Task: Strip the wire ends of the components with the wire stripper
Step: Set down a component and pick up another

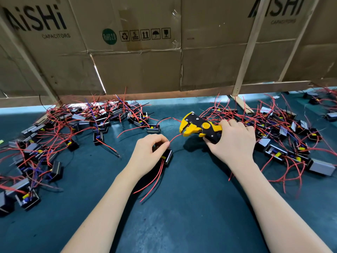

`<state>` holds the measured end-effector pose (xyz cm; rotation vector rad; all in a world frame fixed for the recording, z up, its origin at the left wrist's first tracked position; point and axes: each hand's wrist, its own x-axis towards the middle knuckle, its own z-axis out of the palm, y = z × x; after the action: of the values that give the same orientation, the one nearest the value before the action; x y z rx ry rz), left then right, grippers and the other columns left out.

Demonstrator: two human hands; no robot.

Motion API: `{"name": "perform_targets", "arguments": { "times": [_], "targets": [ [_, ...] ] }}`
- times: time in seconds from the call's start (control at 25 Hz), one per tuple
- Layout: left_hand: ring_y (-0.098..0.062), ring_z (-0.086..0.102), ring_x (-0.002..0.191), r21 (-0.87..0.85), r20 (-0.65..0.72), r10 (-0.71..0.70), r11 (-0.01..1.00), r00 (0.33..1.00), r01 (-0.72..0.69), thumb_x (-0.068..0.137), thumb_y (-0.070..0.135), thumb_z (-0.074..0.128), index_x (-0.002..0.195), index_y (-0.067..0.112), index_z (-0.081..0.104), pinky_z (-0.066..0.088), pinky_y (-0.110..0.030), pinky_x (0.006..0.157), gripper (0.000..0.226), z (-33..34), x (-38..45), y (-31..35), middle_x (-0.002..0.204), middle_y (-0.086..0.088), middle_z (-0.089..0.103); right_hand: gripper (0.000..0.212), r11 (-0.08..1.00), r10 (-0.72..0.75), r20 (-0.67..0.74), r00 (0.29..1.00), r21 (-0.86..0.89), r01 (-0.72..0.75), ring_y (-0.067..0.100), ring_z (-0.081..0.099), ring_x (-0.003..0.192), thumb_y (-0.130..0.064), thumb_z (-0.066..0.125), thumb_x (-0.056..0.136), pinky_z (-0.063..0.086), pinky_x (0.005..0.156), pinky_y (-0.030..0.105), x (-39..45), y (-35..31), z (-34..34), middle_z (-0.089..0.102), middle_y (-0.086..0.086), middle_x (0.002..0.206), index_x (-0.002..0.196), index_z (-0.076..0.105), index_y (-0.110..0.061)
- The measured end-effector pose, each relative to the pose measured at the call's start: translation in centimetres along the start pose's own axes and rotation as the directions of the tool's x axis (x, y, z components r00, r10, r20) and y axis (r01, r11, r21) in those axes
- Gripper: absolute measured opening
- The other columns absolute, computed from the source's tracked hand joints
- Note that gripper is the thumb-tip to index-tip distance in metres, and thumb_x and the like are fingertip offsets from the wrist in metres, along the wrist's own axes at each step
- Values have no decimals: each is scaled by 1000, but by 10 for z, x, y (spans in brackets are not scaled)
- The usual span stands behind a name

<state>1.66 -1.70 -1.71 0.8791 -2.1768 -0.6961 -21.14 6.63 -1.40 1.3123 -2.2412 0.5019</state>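
- While piles of components (284, 136) wait on the mat (182, 207), one wire is being fed for stripping.
- The stripper (200, 127) is gripped by the right hand (235, 141), jaws apart.
- A component (167, 157) is held and its red wire (174, 138) pinched by the left hand (148, 152); the end must be seated, then squeezed.

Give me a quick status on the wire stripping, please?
Left hand pinches red wire, component under it. Right hand grips wire stripper; wire end at its head. Nothing blocking.
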Motion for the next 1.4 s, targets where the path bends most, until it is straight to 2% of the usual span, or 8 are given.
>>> {"name": "perform_targets", "arguments": {
  "times": [0.12,0.28,0.48,0.64,0.72,0.8,1.04,1.4],
  "targets": [
    [-6,53,72,8,-24,51,999,998,-51,90,6,65,103,17,64,39,-15,69,17,-1,0,1,79,7,64,56,998,56,-48,997,20,-55,33,59,89,-60,70,70,35,80,42,0,3,5,64,10,90,93,62,-10],
    [-8,59,65,-134,-101,-69,989,993,55,83,5,72,119,16,44,43,-14,69,46,0,1,5,69,5,68,58,986,145,-73,987,88,-139,33,59,90,-65,68,71,35,80,40,2,5,9,64,8,90,94,62,-11],
    [-17,70,74,-273,-113,-293,928,950,254,84,9,74,85,12,69,53,-33,81,5,-1,5,-2,72,-1,74,54,962,185,-102,977,222,-159,32,60,88,-63,68,73,37,79,40,2,3,8,63,5,87,92,62,-13],
    [-4,64,77,-342,-120,-330,899,936,273,95,18,61,79,19,76,48,-31,78,22,-3,8,-7,82,5,74,53,927,210,-54,976,329,-181,29,60,92,-67,61,74,39,83,41,4,0,6,63,1,89,90,60,-16],
    [-7,64,84,-350,-148,-305,906,941,239,99,20,54,75,17,71,47,-29,86,30,-6,10,-9,82,7,73,53,899,228,-64,971,397,-185,28,60,91,-67,60,75,41,83,42,4,1,4,64,0,88,89,60,-16],
    [-9,63,81,-345,-105,-224,922,969,176,102,19,49,74,13,64,47,-22,83,32,-9,10,-9,77,8,70,53,896,238,-73,968,402,-190,28,60,92,-67,61,75,40,83,41,4,2,4,64,1,89,91,60,-17],
    [-8,54,69,-233,128,67,972,989,-35,102,21,48,76,15,58,43,-21,70,29,-3,3,5,72,3,60,55,988,102,-107,989,127,-88,34,58,85,-59,72,71,35,77,41,1,3,5,62,10,87,90,60,-9],
    [-3,48,65,-39,194,78,997,978,-72,102,19,49,72,15,53,35,-13,66,31,0,0,7,65,11,54,55,987,-72,-50,996,137,78,31,59,86,-64,68,71,34,78,40,-3,-8,1,63,4,88,93,63,-14]
  ]
}}
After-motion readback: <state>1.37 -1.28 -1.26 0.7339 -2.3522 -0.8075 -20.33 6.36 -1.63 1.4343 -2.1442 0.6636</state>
